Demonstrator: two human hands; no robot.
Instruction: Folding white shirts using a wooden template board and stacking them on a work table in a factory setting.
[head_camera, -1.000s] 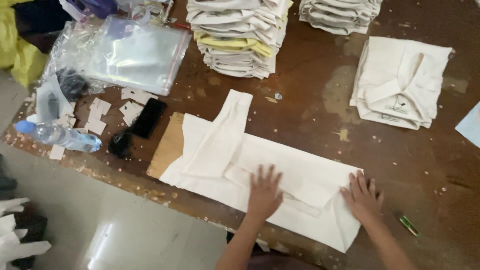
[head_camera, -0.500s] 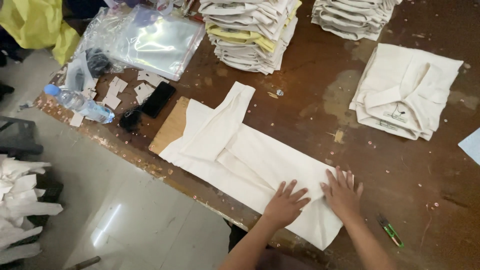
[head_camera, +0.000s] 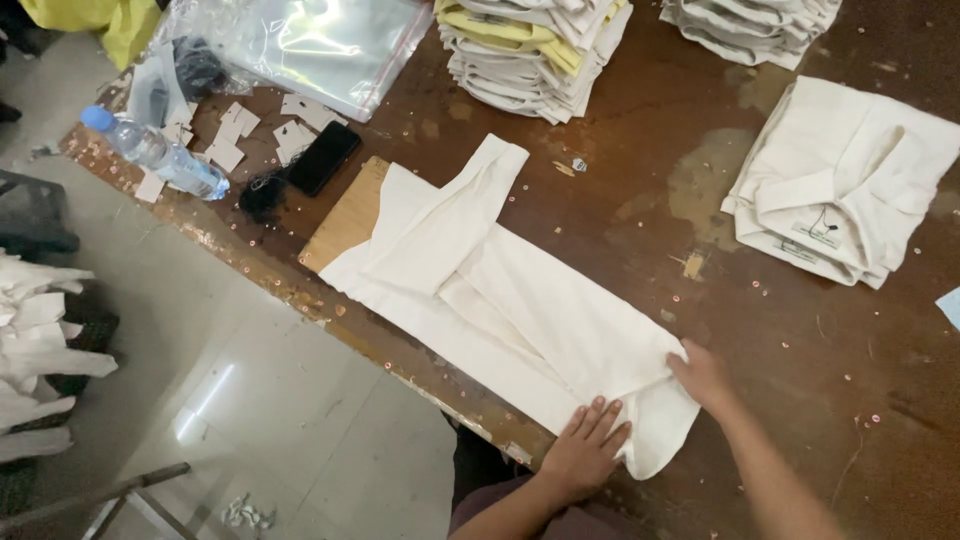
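— Cream cotton all over this bench! The cream garment (head_camera: 500, 300) lies stretched along the near edge of the brown wooden tabletop (head_camera: 620, 150), its far end resting on a wooden folding board (head_camera: 345, 215).

— And the hands?

— Left hand (head_camera: 588, 450) is flat, fingers spread, pressing the hem end right at the near edge. Right hand (head_camera: 703, 378) has its fingers curled, pinching a fold of that same cloth just beside it.

— Any risks from where you sit?

— I'd say the hem end overhangs the near edge a touch; a careless tug could drag the cloth off towards the floor. The folded sleeve near the board could also slide open if the fabric gets pulled sideways.

— Neighbours?

— A black phone (head_camera: 323, 157), paper tags (head_camera: 228, 140) and a plastic water bottle (head_camera: 155, 155) near the left corner, with clear plastic bags (head_camera: 320, 45) behind them. A stack of folded shirts (head_camera: 535, 45) sits at the far edge, and one folded cream shirt (head_camera: 835, 180) at the right. The stained tabletop might mark pale fabric, I reckon.
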